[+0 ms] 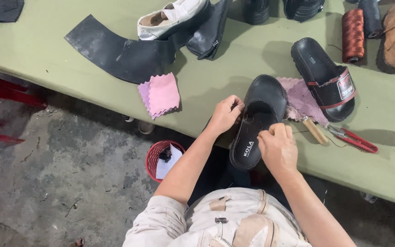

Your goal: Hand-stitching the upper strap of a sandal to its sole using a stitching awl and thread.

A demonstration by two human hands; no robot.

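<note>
My right hand [277, 148] pinches the black sandal's [257, 121] strap edge. My left hand [226, 113] grips its side, fingers curled, on the green table [46, 59].

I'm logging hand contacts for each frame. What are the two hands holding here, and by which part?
Both hold the black sandal: the left hand grips its left edge by the strap, the right hand presses on the footbed's right side near the heel.

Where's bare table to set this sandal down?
Free: green table left of the pink cloths, below the black rubber sheet. Crowded: right of the held sandal, with rag, second sandal and red snips.
</note>
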